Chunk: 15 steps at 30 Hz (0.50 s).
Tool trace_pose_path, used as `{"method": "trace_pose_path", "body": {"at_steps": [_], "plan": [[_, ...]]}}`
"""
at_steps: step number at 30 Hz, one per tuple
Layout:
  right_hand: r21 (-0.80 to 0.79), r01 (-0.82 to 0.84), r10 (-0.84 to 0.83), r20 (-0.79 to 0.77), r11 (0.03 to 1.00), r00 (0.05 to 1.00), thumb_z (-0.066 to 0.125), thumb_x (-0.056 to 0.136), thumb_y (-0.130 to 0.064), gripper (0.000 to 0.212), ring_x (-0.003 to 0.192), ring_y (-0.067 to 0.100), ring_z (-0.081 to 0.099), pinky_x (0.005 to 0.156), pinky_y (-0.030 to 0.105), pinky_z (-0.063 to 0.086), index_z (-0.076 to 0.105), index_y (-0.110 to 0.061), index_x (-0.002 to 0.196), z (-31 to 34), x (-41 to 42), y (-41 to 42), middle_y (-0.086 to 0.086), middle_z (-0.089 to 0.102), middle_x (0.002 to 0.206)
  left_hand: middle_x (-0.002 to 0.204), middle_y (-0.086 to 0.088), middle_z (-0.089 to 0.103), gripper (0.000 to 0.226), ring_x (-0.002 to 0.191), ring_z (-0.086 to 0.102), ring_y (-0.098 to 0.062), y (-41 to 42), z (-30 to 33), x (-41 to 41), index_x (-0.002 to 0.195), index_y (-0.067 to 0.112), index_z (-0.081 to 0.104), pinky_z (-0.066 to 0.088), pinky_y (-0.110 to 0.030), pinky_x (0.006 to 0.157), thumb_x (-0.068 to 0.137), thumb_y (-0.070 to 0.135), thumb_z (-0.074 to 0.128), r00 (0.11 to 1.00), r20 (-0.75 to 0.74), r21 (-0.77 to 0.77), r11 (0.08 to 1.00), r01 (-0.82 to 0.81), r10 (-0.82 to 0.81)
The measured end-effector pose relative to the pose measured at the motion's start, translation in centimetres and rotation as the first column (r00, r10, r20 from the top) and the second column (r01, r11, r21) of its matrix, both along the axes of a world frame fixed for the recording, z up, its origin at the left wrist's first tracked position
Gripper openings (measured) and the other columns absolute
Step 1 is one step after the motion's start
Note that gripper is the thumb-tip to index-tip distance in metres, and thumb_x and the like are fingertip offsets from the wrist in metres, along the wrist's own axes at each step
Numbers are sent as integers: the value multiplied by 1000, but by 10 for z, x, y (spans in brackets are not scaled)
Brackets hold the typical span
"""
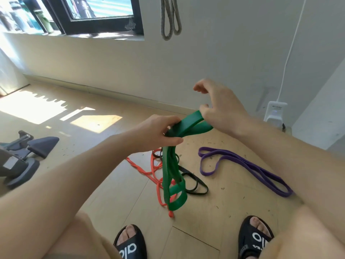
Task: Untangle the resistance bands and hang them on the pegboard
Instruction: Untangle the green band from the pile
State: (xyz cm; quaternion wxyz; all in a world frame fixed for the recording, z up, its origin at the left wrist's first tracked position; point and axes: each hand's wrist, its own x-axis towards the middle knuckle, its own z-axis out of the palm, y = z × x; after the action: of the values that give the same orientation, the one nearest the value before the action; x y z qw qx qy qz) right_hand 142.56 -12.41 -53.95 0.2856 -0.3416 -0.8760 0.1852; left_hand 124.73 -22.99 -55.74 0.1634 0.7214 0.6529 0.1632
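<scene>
Green band (pixel 172 165) — purple band (pixel 248 165)

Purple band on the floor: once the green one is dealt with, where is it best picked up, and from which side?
Probably the rounded loop end of the purple band, nearest the right hand, reached from above. It lies flat on the floor, folded into long loops, apart from the orange band and black band, so lifting there should not drag them.

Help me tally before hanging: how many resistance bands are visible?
5: green band held in both hands, orange band and black band tangled on the floor, purple band lying apart, grey band hanging on the wall.
</scene>
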Motion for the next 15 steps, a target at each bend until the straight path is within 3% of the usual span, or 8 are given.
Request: {"method": "trace_pose_path", "body": {"at_steps": [3,6,9,11,13,15], "plan": [[208,-175,151,125,962,981,42,103,-22,33,112,31,57,95,46,45,59,-13,129,-2,-21,-19,10,69,114,70,13,56,15,59,54,-1,3,-2,-1,94,21,59,40,-8,59,93,31,70,1000,-19,-7,1000,-8,8],[51,-250,221,321,967,921,29,109,-42,35,101,33,59,77,41,42,52,-20,126,-11,-37,-30,9,68,104,69,0,62,22,60,53,-12,4,-4,-3,74,16,62,46,-19,57,88,25,77,995,90,-10,999,-39,40],[-90,-194,213,303,977,929,22,107,-57,43,84,31,55,74,42,43,45,-30,130,-13,-37,-25,-2,56,81,80,1,63,21,74,61,-13,2,-3,-7,87,20,61,55,-33,71,83,29,80,987,159,11,1000,-21,18],[-72,-159,173,299,985,938,21,104,-64,50,78,27,52,69,40,39,47,-25,123,-12,-37,-23,-8,49,73,92,-7,65,41,86,67,-26,-1,-1,-8,103,19,57,58,-50,81,76,35,82,955,296,9,999,-30,26],[-43,-144,150,310,989,939,24,101,-68,51,72,21,54,61,38,35,45,-23,112,-11,-38,-22,-9,53,72,93,-17,63,55,83,64,-37,-4,0,-11,107,16,51,56,-60,78,70,43,81,938,347,31,998,-45,32],[-58,-145,156,274,988,949,32,98,-72,55,70,17,58,58,36,35,47,-20,108,-9,-39,-23,-6,60,72,93,-23,61,55,78,63,-40,-4,0,-12,107,13,51,55,-62,75,72,42,82,921,389,7,1000,-18,14]]}}
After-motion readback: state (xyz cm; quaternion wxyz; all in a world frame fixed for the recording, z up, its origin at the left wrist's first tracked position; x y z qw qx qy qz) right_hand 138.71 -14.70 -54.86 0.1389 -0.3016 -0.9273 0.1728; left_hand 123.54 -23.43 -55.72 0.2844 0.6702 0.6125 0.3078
